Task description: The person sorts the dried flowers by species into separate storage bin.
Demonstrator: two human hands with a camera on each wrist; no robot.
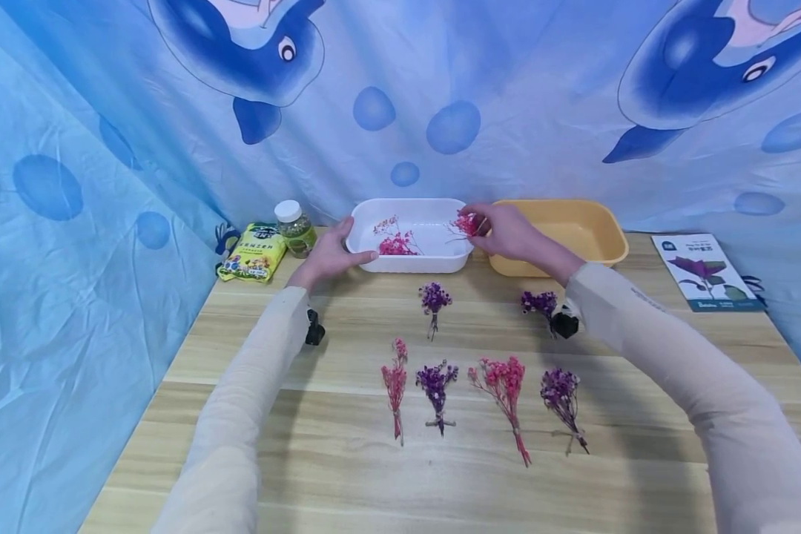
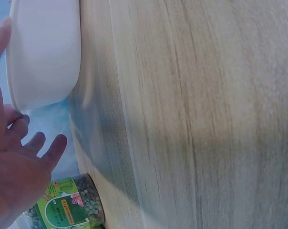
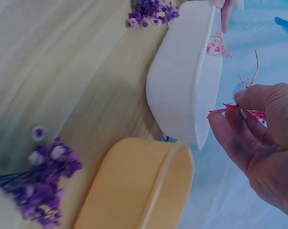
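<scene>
My left hand (image 1: 330,256) holds the left end of a white tub (image 2: 46,52), with its thumb along the front rim and other fingers loosely spread. Over the tub's right end, my right hand (image 1: 507,231) pinches a small bunch of pink dried flowers (image 1: 466,223) by its stems; in the right wrist view a bit of twine (image 3: 256,64) sticks up beside the thumb. More pink flowers (image 1: 397,243) lie inside the tub. A yellow tub (image 1: 557,267) stands just right of it, under my right wrist.
Tied purple bunches (image 1: 435,298) and pink bunches (image 1: 505,382) lie in front of the tubs. Another purple bunch (image 1: 539,302) lies beside my right wrist. A jar of pebbles (image 1: 296,228) and a yellow packet (image 1: 254,252) stand left; a leaflet (image 1: 707,273) lies right. A curtain (image 1: 400,96) hangs behind.
</scene>
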